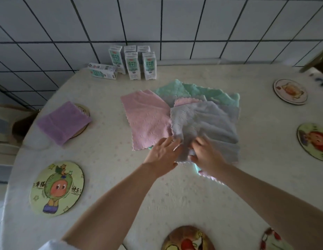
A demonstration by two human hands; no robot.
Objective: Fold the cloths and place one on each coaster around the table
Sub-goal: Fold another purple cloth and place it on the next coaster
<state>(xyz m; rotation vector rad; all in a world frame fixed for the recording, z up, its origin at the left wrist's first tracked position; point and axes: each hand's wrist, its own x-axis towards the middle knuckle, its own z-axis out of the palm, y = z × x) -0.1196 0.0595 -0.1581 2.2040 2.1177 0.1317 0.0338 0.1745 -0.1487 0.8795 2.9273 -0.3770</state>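
Note:
A loose pile of cloths lies mid-table: a pink cloth (148, 118) on the left, green cloths (202, 91) at the back, a grey cloth (205, 121) on top. My right hand (205, 154) pinches the grey cloth's near edge. Beside it, my left hand (162, 156) rests flat where the pink and grey cloths meet, fingers apart. One folded purple cloth (63, 121) lies on the far-left coaster (84, 109). Bare coasters show at near left (56, 190), far right (290, 92), right edge (314, 140) and near edge (187, 239).
Several milk cartons (131, 64) stand at the table's back edge by the tiled wall, one lying on its side (103, 71). A chair (12, 127) sits at the left. Another coaster (272, 239) peeks out beneath my right forearm.

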